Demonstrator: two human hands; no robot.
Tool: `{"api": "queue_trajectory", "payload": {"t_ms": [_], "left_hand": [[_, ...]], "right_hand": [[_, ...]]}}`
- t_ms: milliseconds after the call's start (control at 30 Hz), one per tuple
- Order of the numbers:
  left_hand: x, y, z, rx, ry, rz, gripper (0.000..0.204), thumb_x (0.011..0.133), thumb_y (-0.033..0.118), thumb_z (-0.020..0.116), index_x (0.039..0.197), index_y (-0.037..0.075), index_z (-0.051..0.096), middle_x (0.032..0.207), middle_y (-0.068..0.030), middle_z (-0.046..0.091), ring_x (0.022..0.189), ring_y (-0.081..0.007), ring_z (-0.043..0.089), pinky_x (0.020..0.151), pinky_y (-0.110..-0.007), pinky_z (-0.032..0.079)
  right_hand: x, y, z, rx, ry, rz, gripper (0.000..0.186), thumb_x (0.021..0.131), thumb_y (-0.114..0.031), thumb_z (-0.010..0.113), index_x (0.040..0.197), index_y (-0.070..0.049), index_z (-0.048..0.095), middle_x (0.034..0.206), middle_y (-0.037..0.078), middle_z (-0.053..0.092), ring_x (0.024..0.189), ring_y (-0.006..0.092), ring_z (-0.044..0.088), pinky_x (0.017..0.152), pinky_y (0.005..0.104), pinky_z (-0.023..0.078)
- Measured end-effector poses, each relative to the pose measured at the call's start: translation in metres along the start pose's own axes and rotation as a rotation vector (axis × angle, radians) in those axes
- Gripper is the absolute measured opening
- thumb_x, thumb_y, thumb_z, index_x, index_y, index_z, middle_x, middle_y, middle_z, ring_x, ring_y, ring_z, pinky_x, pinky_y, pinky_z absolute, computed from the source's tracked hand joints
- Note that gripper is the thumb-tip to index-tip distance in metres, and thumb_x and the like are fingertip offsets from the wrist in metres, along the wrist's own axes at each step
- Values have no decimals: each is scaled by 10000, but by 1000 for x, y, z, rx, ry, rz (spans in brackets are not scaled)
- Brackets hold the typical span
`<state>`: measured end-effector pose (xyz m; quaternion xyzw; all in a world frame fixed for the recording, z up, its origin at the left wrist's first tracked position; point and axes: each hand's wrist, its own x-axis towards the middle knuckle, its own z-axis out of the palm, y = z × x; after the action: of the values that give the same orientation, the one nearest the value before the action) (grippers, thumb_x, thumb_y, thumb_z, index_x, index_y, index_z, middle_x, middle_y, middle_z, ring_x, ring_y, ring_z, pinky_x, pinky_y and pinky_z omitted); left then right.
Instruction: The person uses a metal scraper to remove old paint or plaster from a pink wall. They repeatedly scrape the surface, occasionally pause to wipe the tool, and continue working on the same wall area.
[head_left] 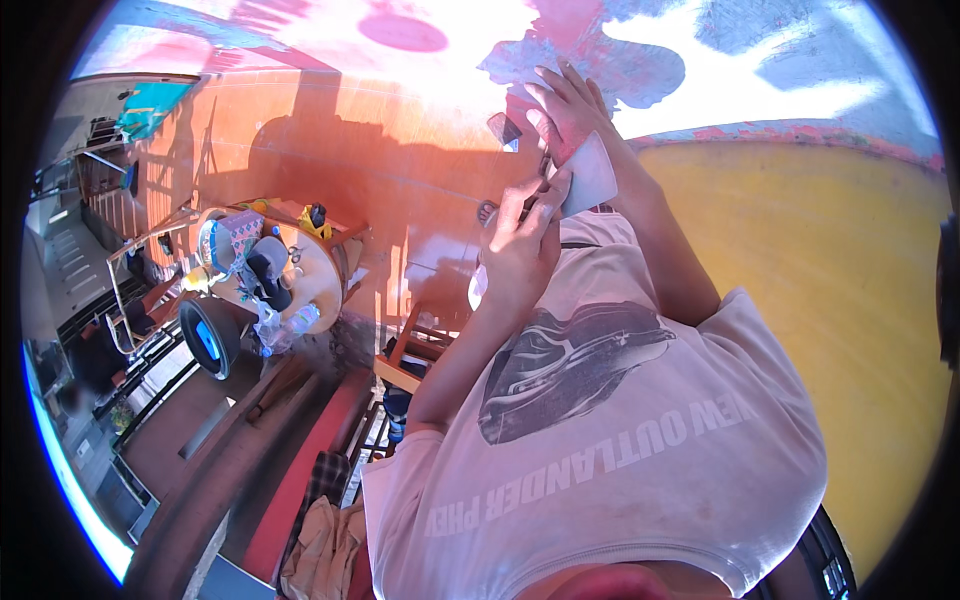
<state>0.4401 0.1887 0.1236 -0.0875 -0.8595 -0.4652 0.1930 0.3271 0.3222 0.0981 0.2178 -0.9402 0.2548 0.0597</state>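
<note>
My left hand (525, 222) is closed on the near edge of a pale, flat, square-cornered plate (592, 172), its thumb lying along it. Just beyond the plate is my right hand (572, 115), its fingers stretched out together over the white and pink patched surface (600, 70). Whether those fingertips touch that surface I cannot tell, and the palm is partly hidden. Left of the right thumb shows a small dark reddish piece with a pale lower edge (504, 130); its kind is unclear.
A round table (322, 275) at the left bears a cap (266, 262), bags and small items. Beside it stands a black bucket (207, 338). A wooden chair (405, 360) is near my left elbow. A yellow surface (800, 260) spans the right; clothes (325, 550) lie lower left.
</note>
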Motion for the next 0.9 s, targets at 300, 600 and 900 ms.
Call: {"api": "queue_trajectory", "payload": {"t_ms": [300, 600, 900], "left_hand": [[6, -4, -7, 74, 26, 28, 422, 805, -115, 697, 1149, 123, 754, 1006, -32, 599, 753, -147, 668, 604, -280, 543], [14, 0, -8, 94, 16, 69, 481, 705, -104, 661, 1129, 102, 754, 1095, -43, 646, 803, -184, 707, 596, -319, 555], [20, -2, 1, 104, 12, 97, 518, 747, -117, 655, 1191, 140, 732, 1050, -30, 650, 779, -185, 697, 580, -309, 564]], "right_hand": [[-5, 17, 20, 538, -9, -187, 621, 863, -121, 684, 1449, -39, 496, 1511, 141, 478, 1496, 358, 303, 1227, 438, 268], [-17, 27, 20, 731, -41, -205, 620, 910, -153, 724, 1456, -29, 460, 1490, 158, 488, 1477, 346, 347, 1184, 408, 343], [-32, 35, 18, 1223, -319, 143, 661, 860, -164, 795, 1431, -40, 485, 1414, 86, 583, 1189, 159, 605, 923, 302, 536]]}}
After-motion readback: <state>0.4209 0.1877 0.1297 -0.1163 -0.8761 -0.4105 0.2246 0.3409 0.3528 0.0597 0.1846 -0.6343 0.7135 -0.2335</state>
